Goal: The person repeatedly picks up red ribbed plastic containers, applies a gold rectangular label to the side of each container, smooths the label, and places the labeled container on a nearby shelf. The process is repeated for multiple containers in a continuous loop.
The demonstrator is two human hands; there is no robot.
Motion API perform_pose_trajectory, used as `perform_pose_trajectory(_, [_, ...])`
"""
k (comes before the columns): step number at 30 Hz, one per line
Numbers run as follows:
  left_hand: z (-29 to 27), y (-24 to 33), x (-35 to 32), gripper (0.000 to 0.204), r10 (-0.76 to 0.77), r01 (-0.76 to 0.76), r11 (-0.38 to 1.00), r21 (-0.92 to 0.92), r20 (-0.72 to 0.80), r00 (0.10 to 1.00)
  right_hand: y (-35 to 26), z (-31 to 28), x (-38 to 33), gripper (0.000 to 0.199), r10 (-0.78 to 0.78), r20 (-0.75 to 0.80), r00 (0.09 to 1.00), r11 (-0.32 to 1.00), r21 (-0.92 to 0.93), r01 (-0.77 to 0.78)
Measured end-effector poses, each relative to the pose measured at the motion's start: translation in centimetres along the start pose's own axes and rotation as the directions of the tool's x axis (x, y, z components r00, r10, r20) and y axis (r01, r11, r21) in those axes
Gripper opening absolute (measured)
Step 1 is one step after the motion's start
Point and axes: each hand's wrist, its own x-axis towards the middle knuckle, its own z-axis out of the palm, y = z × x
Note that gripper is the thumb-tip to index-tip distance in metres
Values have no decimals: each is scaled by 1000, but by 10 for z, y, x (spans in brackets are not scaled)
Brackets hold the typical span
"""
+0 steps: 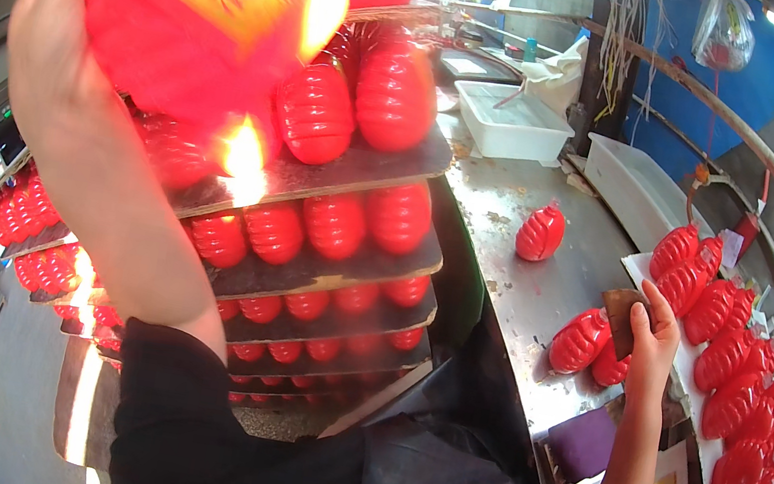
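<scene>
Pinching a flat brown piece [618,317] between the thumb and fingers of my right hand [652,337], I have that hand nearly closed, just beside two ribbed red pieces [581,342] that lie together on the metal table [493,213]. My left hand [55,22] is up at the upper left, curved against the left side of a large red piece with a gold label [204,25]. My fingertips there are blurred and partly hidden, so I cannot tell how far that hand is closed, or whether a board bears the piece too. Below it stands a stack of dark boards [372,174], with rows of the same ribbed red shapes on them. One single red piece [540,234] stands farther back on the table, near a white tub [512,125]. To the right of my right hand, a crowded batch of red pieces [736,373] covers a pale surface.
</scene>
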Motion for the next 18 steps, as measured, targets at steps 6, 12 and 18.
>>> perform_pose_trajectory(6, [-79,-9,145,44,92,-68,943,325,-58,994,20,-9,22,44,58,37,998,994,88,-61])
perform_pose_trajectory(12, [-147,-8,211,58,282,-128,559,819,-43,958,50,-22,40,41,89,90,992,992,82,-96])
perform_pose_trajectory(18, [-148,-35,196,69,429,95,-20,995,-78,900,66,-29,45,39,117,87,989,993,19,-120])
